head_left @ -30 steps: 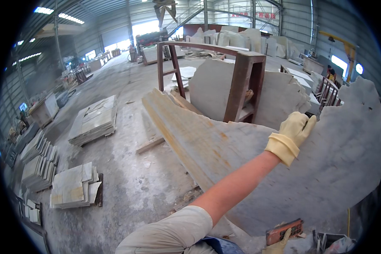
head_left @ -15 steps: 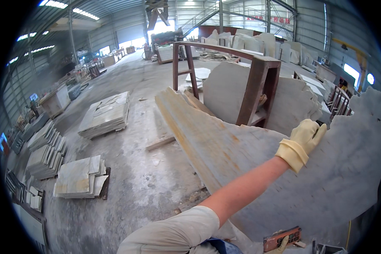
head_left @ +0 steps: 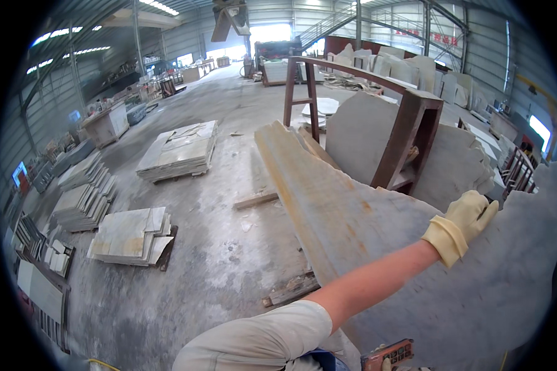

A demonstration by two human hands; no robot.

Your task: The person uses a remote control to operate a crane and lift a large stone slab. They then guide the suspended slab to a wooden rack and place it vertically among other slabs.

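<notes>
Your left hand (head_left: 468, 217) curls at the far edge of the pale slab (head_left: 414, 297), pinching or not I cannot tell; near, your right hand (head_left: 386, 365) clasps an orange remote (head_left: 399, 353).

A: What sits left of centre in the frame?
B: A flat stack of pale slabs (head_left: 176, 148), and below it, toward the lower left, a smaller stack (head_left: 129, 235) with its sheets unevenly piled.
A: And mid-frame?
B: A wooden beam (head_left: 255, 200) lying on the grey floor (head_left: 223, 303).
A: Higher up?
B: A bright doorway (head_left: 270, 32) at top centre, a staircase (head_left: 328, 27) right of it, then upright slabs (head_left: 390, 67) at upper right.
A: Ceiling?
B: Strip lights (head_left: 159, 7), upper left.
</notes>
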